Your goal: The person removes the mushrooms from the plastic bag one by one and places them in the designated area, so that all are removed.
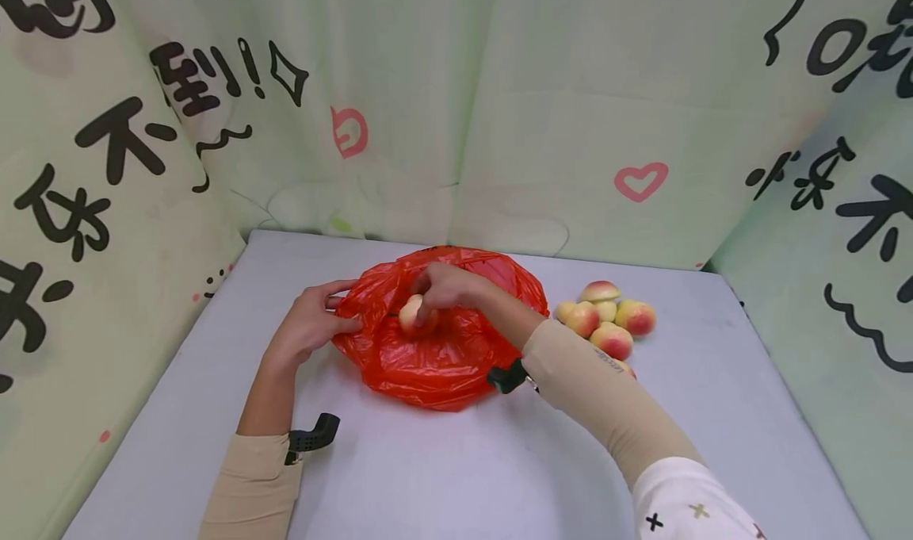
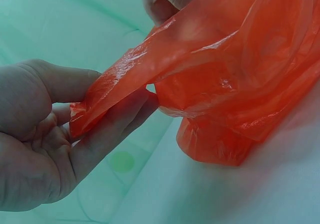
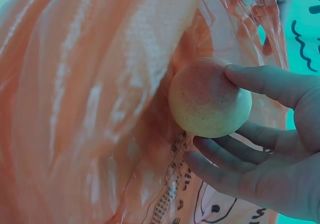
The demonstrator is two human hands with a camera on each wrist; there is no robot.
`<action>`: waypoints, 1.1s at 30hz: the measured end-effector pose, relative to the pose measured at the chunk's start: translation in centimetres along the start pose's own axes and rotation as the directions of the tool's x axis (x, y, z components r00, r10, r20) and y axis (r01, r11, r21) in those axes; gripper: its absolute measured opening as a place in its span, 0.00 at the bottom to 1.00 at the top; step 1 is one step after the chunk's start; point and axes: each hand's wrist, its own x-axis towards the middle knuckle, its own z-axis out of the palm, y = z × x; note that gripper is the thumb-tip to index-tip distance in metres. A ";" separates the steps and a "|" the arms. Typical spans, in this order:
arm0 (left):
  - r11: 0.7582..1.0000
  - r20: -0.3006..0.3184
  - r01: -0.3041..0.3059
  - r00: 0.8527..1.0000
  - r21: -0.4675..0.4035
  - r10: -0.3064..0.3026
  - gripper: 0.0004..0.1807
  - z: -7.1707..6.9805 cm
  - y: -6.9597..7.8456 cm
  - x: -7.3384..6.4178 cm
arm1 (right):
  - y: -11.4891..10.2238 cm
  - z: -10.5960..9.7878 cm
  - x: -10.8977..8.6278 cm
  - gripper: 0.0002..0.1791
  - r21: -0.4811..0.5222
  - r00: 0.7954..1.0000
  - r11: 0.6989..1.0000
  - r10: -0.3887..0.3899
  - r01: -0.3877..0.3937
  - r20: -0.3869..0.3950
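Note:
A red plastic bag (image 1: 442,373) lies with its mouth open on the table. At its left rim, my left hand (image 1: 310,322) pinches the plastic between thumb and fingers; the left wrist view shows the bag's edge (image 2: 115,93) between them. Over the bag's mouth, my right hand (image 1: 449,286) holds a peach (image 1: 411,315). In the right wrist view the peach (image 3: 210,98), yellow with a red blush, sits between the thumb and curled fingers, with bag plastic behind it.
Several more peaches (image 1: 612,339) are grouped on the white table (image 1: 428,476) right of the bag, partly behind the right forearm. A printed pale green curtain (image 1: 542,112) surrounds the table at the back and sides.

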 end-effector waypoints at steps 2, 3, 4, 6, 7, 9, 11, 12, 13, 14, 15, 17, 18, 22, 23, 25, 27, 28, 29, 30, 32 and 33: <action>1.000 0.000 0.004 1.000 0.001 -0.004 0.41 0.0 0.0 0.0 | 0.1 -0.2 -0.2 0.32 0.003 1.000 1.000 0.001 -0.001 0.001; 1.000 0.000 0.006 1.000 0.003 -0.006 0.41 0.0 0.0 0.0 | 0.2 -0.3 -0.4 0.33 0.006 1.000 1.000 0.001 -0.001 0.002; 1.000 0.000 0.008 1.000 0.002 -0.008 0.41 0.0 0.0 0.0 | 0.2 -0.3 -0.5 0.33 0.010 1.000 1.000 0.003 -0.003 0.002; 1.000 0.001 0.009 1.000 0.000 -0.009 0.41 0.1 0.1 0.0 | 0.4 -0.5 -0.8 0.33 0.017 1.000 1.000 -0.001 0.001 0.006; 1.000 0.001 0.009 1.000 -0.001 -0.009 0.41 0.1 0.1 -0.1 | 0.5 -0.6 -0.9 0.32 0.018 1.000 1.000 -0.004 0.004 0.006; 1.000 0.001 0.010 1.000 -0.005 -0.010 0.41 0.1 0.1 -0.1 | 0.7 -0.7 -1.1 0.30 0.026 1.000 1.000 -0.012 0.011 0.006; 1.000 0.003 0.010 1.000 -0.008 -0.010 0.41 0.1 0.1 -0.1 | 0.9 -0.8 -1.2 0.27 0.033 1.000 0.999 -0.019 0.019 0.006; 1.000 0.004 0.010 1.000 -0.007 -0.010 0.41 0.1 0.1 -0.1 | 0.9 -0.9 -1.3 0.26 0.039 1.000 0.999 -0.020 0.020 0.006; 1.000 0.003 0.010 1.000 -0.006 -0.010 0.41 0.1 0.1 -0.1 | 1.0 -0.9 -1.4 0.26 0.040 1.000 0.999 -0.021 0.021 0.004; 1.000 0.003 0.011 1.000 -0.005 -0.011 0.41 0.1 0.1 -0.1 | 1.0 -1.0 -1.5 0.26 0.043 1.000 0.999 -0.020 0.020 0.003; 1.000 0.003 0.011 1.000 -0.005 -0.011 0.41 0.1 0.0 -0.1 | 1.1 -1.0 -1.6 0.26 0.044 1.000 0.999 -0.018 0.018 0.002; 1.000 0.002 0.012 1.000 -0.007 -0.012 0.42 0.1 0.0 -0.1 | 1.2 -1.2 -1.8 0.28 0.049 1.000 0.999 -0.014 0.014 0.000; 1.000 0.002 0.011 1.000 -0.008 -0.011 0.42 0.1 0.1 -0.1 | 1.3 -1.2 -1.8 0.29 0.057 1.000 0.998 -0.012 0.012 0.002; 1.000 0.003 0.013 1.000 -0.019 -0.013 0.42 0.2 0.1 -0.1 | 1.6 -1.5 -2.2 0.33 0.065 1.000 0.998 0.001 -0.001 0.002; 1.000 0.004 0.014 1.000 -0.022 -0.014 0.42 0.2 0.1 -0.1 | 1.7 -1.6 -2.3 0.33 0.060 1.000 0.998 0.003 -0.003 0.000; 1.000 0.005 0.013 1.000 -0.026 -0.013 0.42 0.2 0.1 -0.1 | 1.9 -1.7 -2.7 0.34 0.054 1.000 0.999 0.009 -0.009 -0.008; 1.000 0.005 0.011 1.000 -0.028 -0.011 0.42 0.2 0.0 -0.1 | 2.1 -1.8 -2.9 0.35 0.059 1.000 0.998 0.012 -0.011 -0.015; 1.000 0.004 0.010 1.000 -0.027 -0.010 0.42 0.2 0.0 -0.1 | 2.2 -1.9 -3.1 0.35 0.061 1.000 0.998 0.013 -0.012 -0.019; 1.000 0.003 0.009 1.000 -0.027 -0.009 0.42 0.2 0.0 -0.1 | 2.3 -2.0 -3.2 0.34 0.062 1.000 0.998 0.013 -0.012 -0.023; 1.000 0.003 0.008 1.000 -0.026 -0.008 0.42 0.2 0.0 -0.1 | 2.4 -2.0 -3.4 0.34 0.068 1.000 0.998 0.014 -0.012 -0.026; 1.000 0.003 0.006 1.000 -0.024 -0.006 0.42 0.1 0.0 -0.1 | 2.6 -2.2 -3.8 0.32 0.072 0.999 0.997 0.013 -0.011 -0.030; 1.000 0.002 0.006 1.000 -0.023 -0.006 0.42 0.1 0.0 -0.1 | 2.8 -2.3 -4.0 0.31 0.072 0.999 0.997 0.013 -0.011 -0.032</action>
